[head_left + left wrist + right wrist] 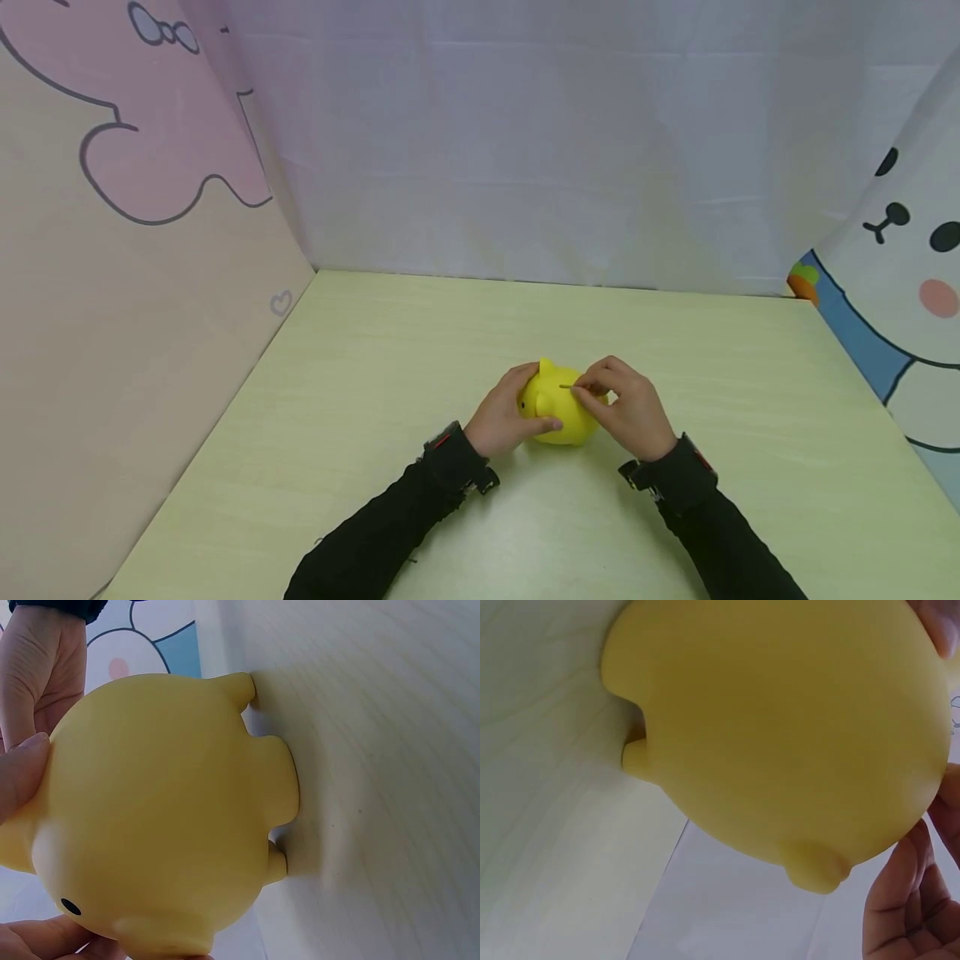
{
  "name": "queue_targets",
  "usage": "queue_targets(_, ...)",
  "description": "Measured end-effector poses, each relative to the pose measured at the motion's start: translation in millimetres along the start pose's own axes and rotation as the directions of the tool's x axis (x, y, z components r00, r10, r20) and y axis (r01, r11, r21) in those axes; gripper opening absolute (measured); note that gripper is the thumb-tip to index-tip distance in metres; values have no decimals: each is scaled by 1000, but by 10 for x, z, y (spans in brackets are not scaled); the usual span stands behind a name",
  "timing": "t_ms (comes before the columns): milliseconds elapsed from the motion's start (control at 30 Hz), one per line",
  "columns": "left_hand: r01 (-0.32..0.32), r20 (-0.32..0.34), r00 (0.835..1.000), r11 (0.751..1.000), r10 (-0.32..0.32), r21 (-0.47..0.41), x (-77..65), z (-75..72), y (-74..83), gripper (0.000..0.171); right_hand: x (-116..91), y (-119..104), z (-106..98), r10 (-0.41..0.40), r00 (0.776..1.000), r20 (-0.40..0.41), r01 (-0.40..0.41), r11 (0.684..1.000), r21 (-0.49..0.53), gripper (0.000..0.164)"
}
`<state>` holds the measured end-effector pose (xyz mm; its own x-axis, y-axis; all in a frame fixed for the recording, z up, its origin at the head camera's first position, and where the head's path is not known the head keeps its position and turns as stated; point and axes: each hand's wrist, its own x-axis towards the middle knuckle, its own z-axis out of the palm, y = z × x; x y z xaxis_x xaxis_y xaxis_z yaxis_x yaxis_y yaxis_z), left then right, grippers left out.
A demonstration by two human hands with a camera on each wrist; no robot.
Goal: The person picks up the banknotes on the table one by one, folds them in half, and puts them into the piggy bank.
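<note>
A round yellow piggy bank (576, 425) stands on the table, its face toward the left. My left hand (506, 414) holds it around the face end, the left thumb (22, 776) lying along the near side. Over the bank's top, my right hand (630, 406) bends down with thumb and forefinger close together. A thin dark line on the top runs up to those fingertips; I cannot tell whether they pinch anything. In the right wrist view the right fingers (904, 900) meet the bank's top above its small tail (814, 866).
The pale wooden table (360, 367) carries the bank on its stubby feet (281, 784). A white sheet (487, 167) closes off the back, and printed cartoon panels (150, 142) stand at both sides.
</note>
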<state>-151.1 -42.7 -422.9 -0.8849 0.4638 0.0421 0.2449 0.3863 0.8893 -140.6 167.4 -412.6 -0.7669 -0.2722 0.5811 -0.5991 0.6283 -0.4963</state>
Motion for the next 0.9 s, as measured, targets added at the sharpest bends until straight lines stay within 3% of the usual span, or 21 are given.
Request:
queue_targets(633,-12,20,1000,1000,11,18,18,-1,-3,79,30,14,-31,23,999,44,-24,1000,13,11)
queue_targets(900,-7,26,1000,989,3,150,13,-76,12,70,65,44,-78,51,995,85,-55,997,53,7)
